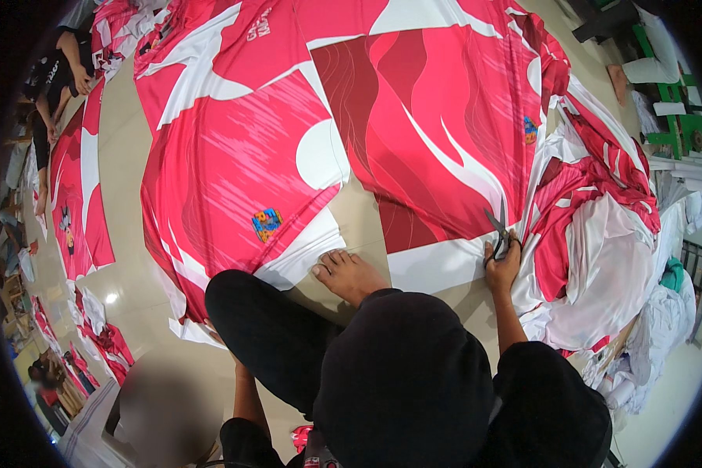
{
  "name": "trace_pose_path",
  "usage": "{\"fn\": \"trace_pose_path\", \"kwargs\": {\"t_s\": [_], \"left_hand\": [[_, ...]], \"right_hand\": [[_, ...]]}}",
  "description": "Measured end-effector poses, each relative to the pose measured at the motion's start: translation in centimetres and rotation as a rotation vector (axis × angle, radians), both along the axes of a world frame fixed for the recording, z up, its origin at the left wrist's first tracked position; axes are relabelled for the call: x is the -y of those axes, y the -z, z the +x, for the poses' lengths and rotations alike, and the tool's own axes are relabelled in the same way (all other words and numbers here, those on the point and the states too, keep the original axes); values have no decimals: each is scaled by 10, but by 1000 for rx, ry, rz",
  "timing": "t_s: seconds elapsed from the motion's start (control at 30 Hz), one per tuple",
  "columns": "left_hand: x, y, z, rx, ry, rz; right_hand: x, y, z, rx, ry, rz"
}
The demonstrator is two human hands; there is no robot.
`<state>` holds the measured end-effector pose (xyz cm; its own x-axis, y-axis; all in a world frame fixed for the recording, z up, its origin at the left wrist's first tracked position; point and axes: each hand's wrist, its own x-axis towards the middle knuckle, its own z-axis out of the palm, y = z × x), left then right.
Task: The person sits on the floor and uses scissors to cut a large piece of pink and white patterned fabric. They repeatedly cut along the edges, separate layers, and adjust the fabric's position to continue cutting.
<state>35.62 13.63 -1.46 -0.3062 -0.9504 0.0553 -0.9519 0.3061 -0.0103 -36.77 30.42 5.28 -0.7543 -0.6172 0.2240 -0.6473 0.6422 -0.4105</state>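
My right hand (503,264) is closed round the handles of a pair of dark scissors (497,225), whose blades are spread apart over the lower right part of a printed fabric panel (441,129). This panel is pink and maroon with white flame shapes and a white lower border. To its left lies a second pink fabric panel (226,168), with a white half circle and a small blue and yellow emblem. My left hand (217,334) is beside my bent knee, near that panel's white lower edge; the knee hides most of its fingers.
A heap of pink and white cloth (600,249) lies right of my right hand. My bare foot (351,274) rests between the two panels on the tiled floor (129,187). At the far left, another person (62,74) sits by more printed fabric (82,195).
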Motion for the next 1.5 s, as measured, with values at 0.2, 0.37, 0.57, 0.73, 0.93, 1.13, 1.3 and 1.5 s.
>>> {"fn": "trace_pose_path", "kwargs": {"t_s": [0.2,0.37,0.57,0.73,0.93,1.13,1.3,1.5], "left_hand": [[120,-67,-21,-571,-571,450],[239,-107,-141,-752,-102,223],[228,-112,-329,-597,421,383],[205,-84,-398,-554,504,256],[200,-74,-399,-665,438,319],[195,-83,-398,-794,401,400],[194,-87,-399,-799,428,371],[194,-89,-398,-814,450,347]], "right_hand": [[46,-24,17,117,81,-30],[123,-49,72,608,-4,-117],[171,-58,137,1495,-92,126],[176,-39,167,1636,-94,181],[199,-20,168,1575,-56,169],[228,-19,161,1571,-84,114],[241,-20,162,1521,-131,38],[247,-22,163,1575,-104,28]]}}
